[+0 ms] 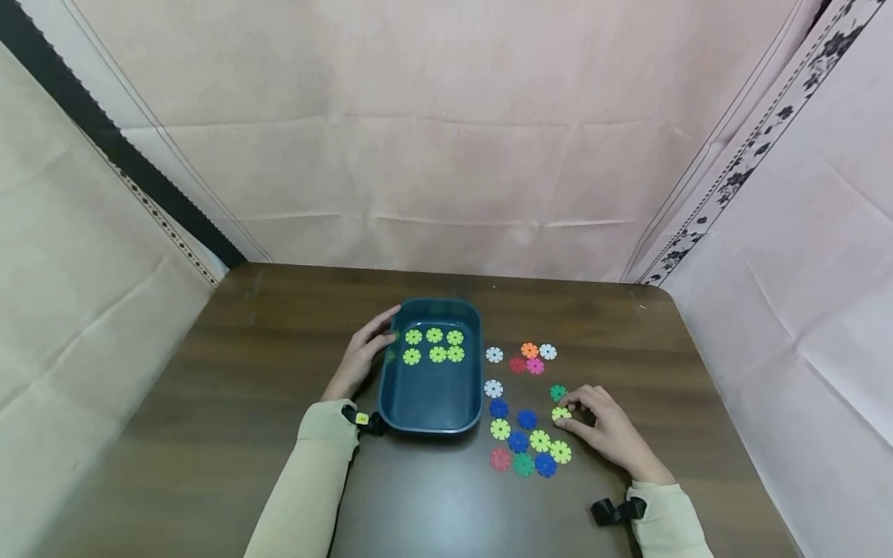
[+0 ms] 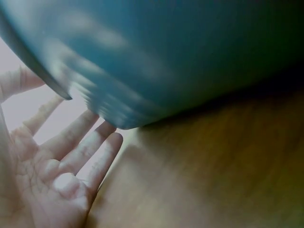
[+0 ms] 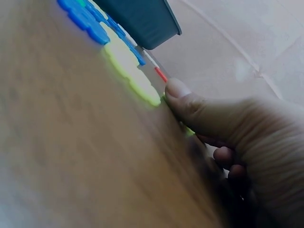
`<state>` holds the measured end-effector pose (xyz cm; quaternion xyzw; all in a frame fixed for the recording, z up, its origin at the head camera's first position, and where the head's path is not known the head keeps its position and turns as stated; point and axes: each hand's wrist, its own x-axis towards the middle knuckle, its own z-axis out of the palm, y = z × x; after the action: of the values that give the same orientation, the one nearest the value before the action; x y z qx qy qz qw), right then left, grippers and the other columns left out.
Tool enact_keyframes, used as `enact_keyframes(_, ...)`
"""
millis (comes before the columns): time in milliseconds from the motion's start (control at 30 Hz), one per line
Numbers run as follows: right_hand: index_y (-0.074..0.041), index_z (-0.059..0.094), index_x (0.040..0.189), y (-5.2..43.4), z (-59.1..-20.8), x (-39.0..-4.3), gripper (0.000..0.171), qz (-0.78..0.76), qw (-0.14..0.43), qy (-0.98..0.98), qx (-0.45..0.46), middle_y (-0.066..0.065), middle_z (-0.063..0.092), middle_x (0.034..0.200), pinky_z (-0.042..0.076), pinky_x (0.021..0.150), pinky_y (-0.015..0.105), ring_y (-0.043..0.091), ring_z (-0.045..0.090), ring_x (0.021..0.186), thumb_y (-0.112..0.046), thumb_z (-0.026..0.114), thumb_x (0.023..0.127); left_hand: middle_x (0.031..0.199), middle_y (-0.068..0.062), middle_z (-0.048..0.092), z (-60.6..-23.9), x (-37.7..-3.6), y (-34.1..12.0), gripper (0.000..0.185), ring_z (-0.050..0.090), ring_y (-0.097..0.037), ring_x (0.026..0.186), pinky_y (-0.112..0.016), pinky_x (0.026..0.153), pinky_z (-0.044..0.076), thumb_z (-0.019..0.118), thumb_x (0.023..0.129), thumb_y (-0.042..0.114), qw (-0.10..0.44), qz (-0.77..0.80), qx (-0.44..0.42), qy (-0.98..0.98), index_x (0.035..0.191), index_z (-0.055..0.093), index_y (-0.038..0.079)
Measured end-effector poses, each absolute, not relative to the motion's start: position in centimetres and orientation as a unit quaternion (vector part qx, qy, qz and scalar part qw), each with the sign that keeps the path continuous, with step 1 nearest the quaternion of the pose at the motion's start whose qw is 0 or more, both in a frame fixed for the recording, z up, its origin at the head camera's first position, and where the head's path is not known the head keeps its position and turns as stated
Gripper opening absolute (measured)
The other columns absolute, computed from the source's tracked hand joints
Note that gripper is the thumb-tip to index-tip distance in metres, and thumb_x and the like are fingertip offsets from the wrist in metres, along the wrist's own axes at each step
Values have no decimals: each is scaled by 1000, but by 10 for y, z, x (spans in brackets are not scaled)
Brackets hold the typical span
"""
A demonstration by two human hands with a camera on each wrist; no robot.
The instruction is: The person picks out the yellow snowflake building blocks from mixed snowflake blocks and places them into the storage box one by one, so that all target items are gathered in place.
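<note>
A dark teal tray (image 1: 431,399) stands on the table with several yellow-green flower-shaped discs (image 1: 434,335) lying in two rows inside. My left hand (image 1: 363,356) holds its left side, the thumb over the rim and the fingers against the outer wall (image 2: 156,61). Right of the tray, my right hand (image 1: 607,426) pinches a yellow-green disc (image 1: 560,414) between thumb and forefinger, low over the table; in the right wrist view the thumb (image 3: 204,111) mostly hides it. Just beyond its fingertips lies a green disc (image 1: 558,393).
Loose discs lie right of the tray: white (image 1: 494,388), blue (image 1: 527,419), yellow-green (image 1: 540,441), red (image 1: 500,459), green (image 1: 523,464), orange (image 1: 529,350) and pink (image 1: 535,366). The brown table (image 1: 223,434) meets pale cloth (image 1: 446,170) behind and at the sides.
</note>
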<state>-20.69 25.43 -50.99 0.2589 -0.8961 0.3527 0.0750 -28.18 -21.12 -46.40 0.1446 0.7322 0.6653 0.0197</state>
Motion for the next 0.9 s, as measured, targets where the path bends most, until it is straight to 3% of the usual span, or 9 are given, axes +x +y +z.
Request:
enact_keyframes(300,-25,69,105,256,-507,-210,25,371,78,-888,258,-12,61,95,43,71,26,9,48,84,-19,82,86,155,-14,43,-460,-286,-211,50,44,-35,135,-48,106,40,50,103,4,15,660,158,734,153,42,6)
enact_keyframes(600,-19,72,106,253,-506,-207,21,428,81,-868,239,-6,67,94,45,64,23,10,54,76,-5,74,91,155,-13,42,-463,-281,-214,52,41,-33,139,-56,109,33,52,104,8,12,663,150,733,154,41,9)
enact_keyframes(900,-5,74,102,233,-463,-203,17,452,74,-846,274,7,71,96,48,62,24,19,59,73,6,70,90,156,-12,41,-463,-282,-212,52,40,-32,140,-57,110,33,52,104,10,21,662,144,736,155,40,9)
